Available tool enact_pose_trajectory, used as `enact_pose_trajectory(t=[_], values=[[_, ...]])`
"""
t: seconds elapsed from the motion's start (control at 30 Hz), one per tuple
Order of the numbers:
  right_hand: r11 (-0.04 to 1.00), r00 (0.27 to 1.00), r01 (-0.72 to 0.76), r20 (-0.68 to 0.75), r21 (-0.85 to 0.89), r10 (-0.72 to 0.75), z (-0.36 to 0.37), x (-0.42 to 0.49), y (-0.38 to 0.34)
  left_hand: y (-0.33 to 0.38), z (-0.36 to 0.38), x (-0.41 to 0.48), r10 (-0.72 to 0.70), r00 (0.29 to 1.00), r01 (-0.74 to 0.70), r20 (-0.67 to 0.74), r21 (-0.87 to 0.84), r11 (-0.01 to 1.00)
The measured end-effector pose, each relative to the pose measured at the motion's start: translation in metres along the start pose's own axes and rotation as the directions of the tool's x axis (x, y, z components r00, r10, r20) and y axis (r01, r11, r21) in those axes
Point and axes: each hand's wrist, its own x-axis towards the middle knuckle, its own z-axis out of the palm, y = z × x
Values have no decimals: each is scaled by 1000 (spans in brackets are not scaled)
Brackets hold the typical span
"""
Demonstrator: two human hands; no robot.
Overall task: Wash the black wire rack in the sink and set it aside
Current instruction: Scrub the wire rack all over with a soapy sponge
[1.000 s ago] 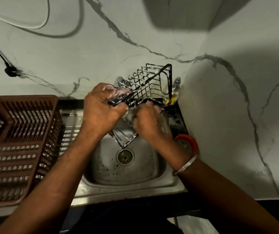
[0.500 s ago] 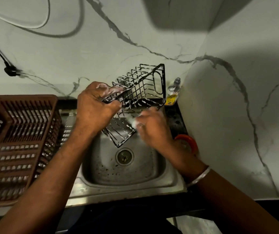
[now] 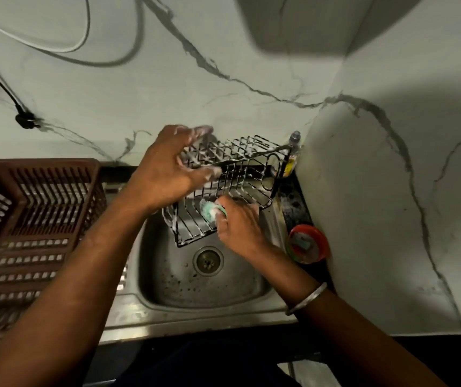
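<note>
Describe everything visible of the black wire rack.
The black wire rack is a box-shaped basket of thin metal-looking bars with an oval loop in its right end. Sudsy, it tilts over the steel sink, one corner down. The soapy left hand spreads over its left end; the right hand presses a green sponge against it.

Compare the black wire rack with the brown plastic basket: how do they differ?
The black wire rack is thin metal wire; the brown basket is slatted plastic. The rack is foamy and tilted over the sink; the basket sits level left of it. Both are open grids.
</note>
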Motion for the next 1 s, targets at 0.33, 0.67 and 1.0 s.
enact_pose_trajectory(t=[0.33,0.67,1.0], values=[[775,970,-189,-9,603,243,10,6,-57,-68,73,-48,-214,957,52,-194,-612,789],[993,962,-119,-245,4,116,4,6,-43,-47,74,-42,-565,819,40,-105,-970,238],[972,944,-231,-230,45,235,-9,25,-46,-37,84,-40,-519,849,-45,-99,-992,115]])
